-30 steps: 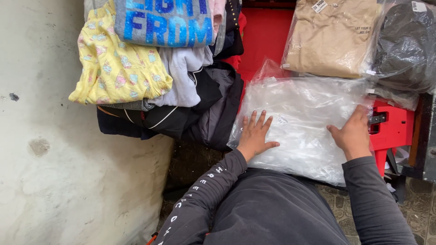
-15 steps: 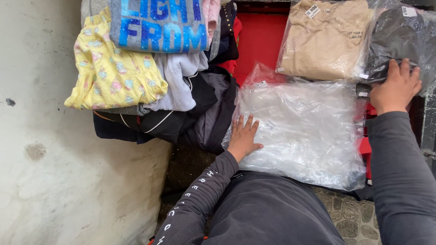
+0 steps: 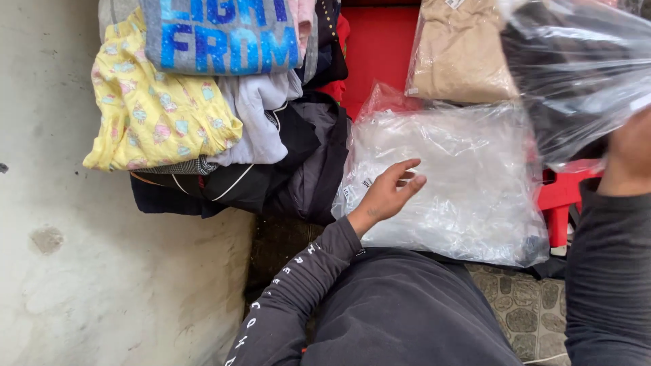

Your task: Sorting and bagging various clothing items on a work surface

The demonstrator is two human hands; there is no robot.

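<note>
We are lifting a dark garment in a clear plastic bag (image 3: 576,74) at upper right: light, floppy, slippery film, best pinched at an edge. Our right hand (image 3: 630,152) is gripping its lower edge; our left hand (image 3: 390,192) is hovering, fingers loosely spread, over the white bagged garment (image 3: 461,176) on the red stool (image 3: 563,193).

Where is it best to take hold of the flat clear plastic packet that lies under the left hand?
Probably at its near left edge, coming from the person's side. The clear packet lies flat and wide, and its far edge sits under the beige packet. The left hand hovers at that near corner, so sliding fingers under the loose film there seems easiest.
</note>
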